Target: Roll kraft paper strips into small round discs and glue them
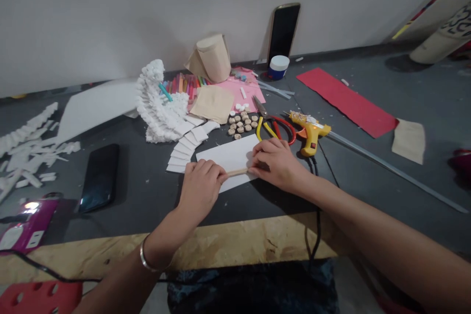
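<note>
A thin wooden stick (237, 171) lies across the near edge of a white foam sheet (231, 158) on the dark floor. My left hand (201, 187) pinches the stick's left end with its fingers curled. Closed fingers of my right hand (275, 162) grip the stick's right end and press on the sheet. A silver bangle (146, 258) circles my left wrist.
Scissors (274, 125), a yellow glue gun (309, 133) and several wooden discs (242, 124) lie just beyond the sheet. White foam tiles (186, 146) and a foam model (158, 103) sit to the left, with a black phone (99, 176). A long metal ruler (393, 170) and red paper (348, 101) lie to the right.
</note>
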A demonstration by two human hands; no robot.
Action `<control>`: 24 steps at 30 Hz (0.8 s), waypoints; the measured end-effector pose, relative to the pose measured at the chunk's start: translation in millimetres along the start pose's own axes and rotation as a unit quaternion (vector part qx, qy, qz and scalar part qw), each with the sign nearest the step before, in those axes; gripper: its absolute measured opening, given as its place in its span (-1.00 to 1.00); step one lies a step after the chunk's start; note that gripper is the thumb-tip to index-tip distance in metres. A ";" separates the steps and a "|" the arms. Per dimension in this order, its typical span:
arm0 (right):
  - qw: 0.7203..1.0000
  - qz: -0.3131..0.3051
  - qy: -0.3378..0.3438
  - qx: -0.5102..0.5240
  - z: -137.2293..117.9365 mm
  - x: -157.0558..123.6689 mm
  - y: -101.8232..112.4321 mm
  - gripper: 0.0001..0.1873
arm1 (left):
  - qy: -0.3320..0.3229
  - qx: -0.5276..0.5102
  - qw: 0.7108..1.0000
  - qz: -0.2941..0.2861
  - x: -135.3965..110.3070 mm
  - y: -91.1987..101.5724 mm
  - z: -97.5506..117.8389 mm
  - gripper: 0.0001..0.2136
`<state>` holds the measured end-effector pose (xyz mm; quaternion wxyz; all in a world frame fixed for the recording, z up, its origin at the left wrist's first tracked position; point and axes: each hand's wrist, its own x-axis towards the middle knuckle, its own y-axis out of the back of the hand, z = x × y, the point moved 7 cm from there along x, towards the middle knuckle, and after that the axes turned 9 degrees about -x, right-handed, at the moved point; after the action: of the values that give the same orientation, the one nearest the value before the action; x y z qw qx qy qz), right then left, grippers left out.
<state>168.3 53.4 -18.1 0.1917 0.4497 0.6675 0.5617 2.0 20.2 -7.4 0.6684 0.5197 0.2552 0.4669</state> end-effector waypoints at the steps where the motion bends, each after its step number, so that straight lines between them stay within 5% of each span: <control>1: 1.000 -0.007 -0.007 0.009 1.3 0.9 -0.7 -0.90 | 0.004 -0.007 1.000 -0.005 0.8 0.5 -0.7 -0.87; 24: 0.999 -0.022 -0.033 0.015 8.2 8.4 -1.6 -0.82 | 0.094 -0.138 0.984 -0.060 17.2 3.3 -16.0 -0.85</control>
<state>169.5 65.1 -19.9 0.2189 0.4562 0.6788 0.5321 -5.0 42.9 -7.2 0.7333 0.3603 0.2809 0.5035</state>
